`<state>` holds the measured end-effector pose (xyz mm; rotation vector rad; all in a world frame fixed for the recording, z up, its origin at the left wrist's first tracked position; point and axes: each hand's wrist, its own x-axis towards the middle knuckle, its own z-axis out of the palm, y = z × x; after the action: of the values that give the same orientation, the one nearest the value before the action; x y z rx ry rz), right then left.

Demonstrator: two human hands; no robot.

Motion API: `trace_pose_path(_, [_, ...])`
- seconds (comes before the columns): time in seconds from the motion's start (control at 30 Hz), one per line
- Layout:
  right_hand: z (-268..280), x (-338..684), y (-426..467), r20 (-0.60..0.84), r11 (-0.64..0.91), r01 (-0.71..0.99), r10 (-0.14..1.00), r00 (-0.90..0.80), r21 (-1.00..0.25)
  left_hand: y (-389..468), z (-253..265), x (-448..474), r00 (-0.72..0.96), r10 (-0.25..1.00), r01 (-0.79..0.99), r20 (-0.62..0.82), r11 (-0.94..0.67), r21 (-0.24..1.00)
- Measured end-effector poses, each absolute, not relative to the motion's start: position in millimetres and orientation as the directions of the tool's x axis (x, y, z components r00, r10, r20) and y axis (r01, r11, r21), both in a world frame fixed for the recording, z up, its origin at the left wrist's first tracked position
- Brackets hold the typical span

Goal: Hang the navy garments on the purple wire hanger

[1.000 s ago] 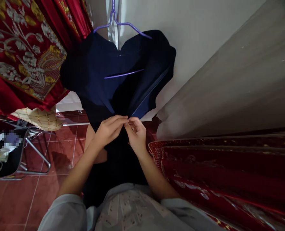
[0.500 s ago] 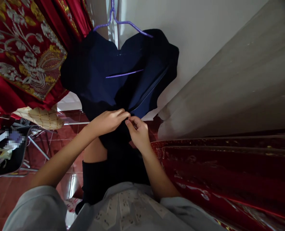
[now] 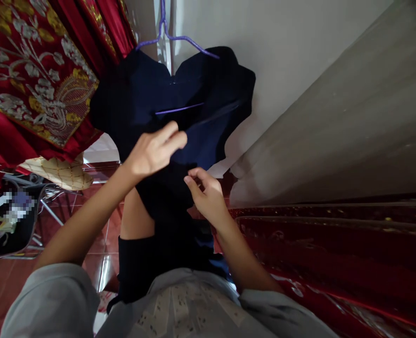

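A dark navy garment [image 3: 200, 141] with short, wide sleeves hangs on a purple hanger [image 3: 190, 40]. Its front or back panel lies open enough for the hanger's lower bar [image 3: 177, 109] to show. My left hand [image 3: 155, 150] is over the middle of the garment, fingers curled and slightly blurred; whatever is in its fingertips is hidden. Lower and to the right, my right hand [image 3: 206, 190] pinches the garment's dark cloth between thumb and fingers. The lower part of the garment merges with my black shorts [image 3: 137, 263], so its hem is hard to make out.
Red embroidered cloth [image 3: 39, 70] hangs at the upper left, above a black chair [image 3: 25, 234] with small items on it. A pale curtain [image 3: 320, 131] hangs at the right, with dark red fabric [image 3: 334, 253] below. The floor [image 3: 14, 291] is red tile.
My left hand has moved up the garment, away from my right hand. The right hand has shifted slightly right and stays pinched. The garment's right sleeve has swung a little inward.
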<state>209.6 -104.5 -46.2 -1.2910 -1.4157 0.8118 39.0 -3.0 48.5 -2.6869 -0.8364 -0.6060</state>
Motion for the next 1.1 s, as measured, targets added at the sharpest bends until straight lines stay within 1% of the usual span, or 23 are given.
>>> trace_pose_path(0.07, [-47.1,210.0,-110.3,0.242,0.222,0.317,0.970,0.025,-0.922,19.5,73.9,36.3,0.648,0.524,0.681,0.552,-0.724,-0.111])
trace_pose_path(0.13, [-51.6,208.4,-115.8,0.259,0.264,0.336,0.964,-0.061,-0.904,38.6,97.4,33.9,0.605,0.506,0.709,0.615,-0.693,-0.128])
trace_pose_path(0.23, [-60.1,207.4,-115.8,0.278,0.330,0.364,0.942,-0.187,-0.871,49.6,119.3,33.8,0.602,0.471,0.696,0.644,-0.705,-0.135])
trace_pose_path(0.37, [-50.7,218.1,-93.2,0.215,0.339,0.424,0.925,-0.312,-0.840,35.9,125.8,34.1,0.532,0.502,0.739,0.682,-0.669,-0.085])
trace_pose_path(0.4, [-41.9,221.8,-84.7,0.233,0.352,0.417,0.921,-0.311,-0.838,31.4,126.0,33.4,0.531,0.501,0.743,0.683,-0.664,-0.090])
trace_pose_path(0.43, [-30.8,225.0,-75.5,0.279,0.379,0.393,0.916,-0.288,-0.838,27.5,126.3,32.5,0.553,0.495,0.737,0.670,-0.666,-0.116])
trace_pose_path(0.53, [10.7,228.1,-46.4,0.495,0.511,0.281,0.859,-0.130,-0.812,19.4,128.1,30.8,0.668,0.481,0.702,0.568,-0.661,-0.265])
trace_pose_path(0.6, [36.8,224.3,-27.0,0.570,0.566,0.244,0.819,-0.064,-0.787,16.0,129.8,30.7,0.699,0.480,0.692,0.530,-0.640,-0.333])
trace_pose_path(0.73, [67.4,212.7,3.2,0.594,0.584,0.263,0.803,-0.051,-0.768,12.0,131.2,28.0,0.702,0.440,0.686,0.560,-0.627,-0.369])
trace_pose_path(0.87, [77.3,207.8,16.1,0.562,0.551,0.231,0.827,-0.025,-0.801,13.2,126.6,20.6,0.697,0.401,0.681,0.594,-0.631,-0.373])
trace_pose_path(0.93, [79.4,207.2,19.3,0.550,0.542,0.257,0.834,-0.045,-0.800,14.7,122.0,18.5,0.691,0.379,0.678,0.616,-0.634,-0.371])
trace_pose_path(1.0, [79.0,206.5,22.6,0.581,0.570,0.330,0.811,-0.074,-0.753,15.5,116.2,19.4,0.675,0.359,0.682,0.645,-0.636,-0.361])
trace_pose_path(1.1, [72.1,203.8,29.4,0.670,0.638,0.418,0.737,-0.087,-0.647,14.5,106.5,26.1,0.631,0.344,0.709,0.695,-0.620,-0.337])
